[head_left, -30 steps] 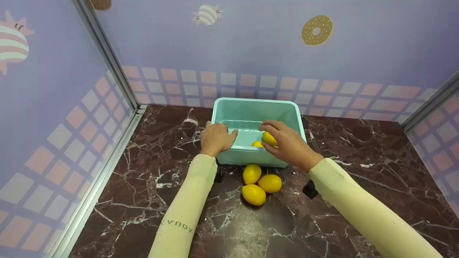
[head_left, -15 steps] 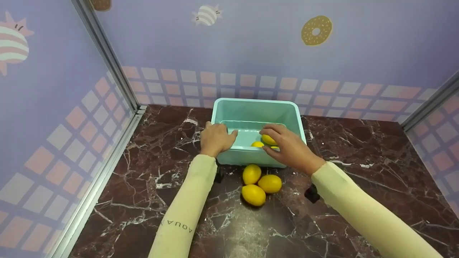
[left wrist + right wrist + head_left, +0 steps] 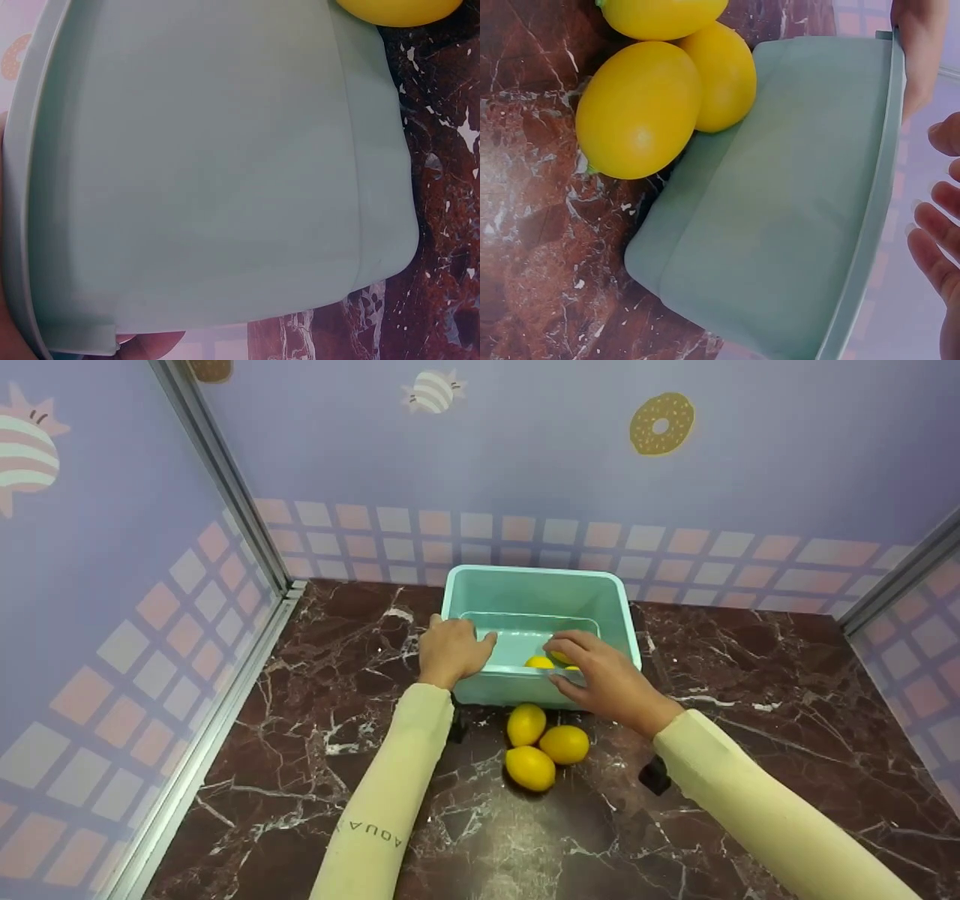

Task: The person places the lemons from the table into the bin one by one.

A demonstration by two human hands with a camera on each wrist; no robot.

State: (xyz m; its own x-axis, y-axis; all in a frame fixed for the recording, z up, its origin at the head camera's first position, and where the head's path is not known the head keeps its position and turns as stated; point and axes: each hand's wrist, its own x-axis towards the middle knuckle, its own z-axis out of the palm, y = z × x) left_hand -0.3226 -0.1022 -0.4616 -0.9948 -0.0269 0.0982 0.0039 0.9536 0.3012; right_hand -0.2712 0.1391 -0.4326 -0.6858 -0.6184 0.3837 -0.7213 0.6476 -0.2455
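Observation:
A light green plastic bin (image 3: 517, 688) stands near the back wall. My left hand (image 3: 450, 651) grips its front left corner, thumb stretched out over the inside. Over the front right rim is my right hand (image 3: 606, 675), fingers loosely bent; in the right wrist view its fingers (image 3: 936, 225) show nothing between them. Inside the bin, beneath that hand, lie several yellow lemons (image 3: 538, 662), partly hidden by the hand and front rim. In front of the bin three more sit close together: one lemon (image 3: 526, 724) nearest it, another lemon (image 3: 565, 745) to the right, a third lemon (image 3: 530, 769) closest to me.
Dark red marbled tabletop (image 3: 300, 780) surrounds the bin. A patterned purple wall (image 3: 525, 457) rises behind it, and a side panel with a metal rail (image 3: 217, 735) bounds the left.
My right hand has drawn slightly back toward me and down. The lemon beneath it has dropped lower into the bin. My left hand and the three lemons outside have not moved.

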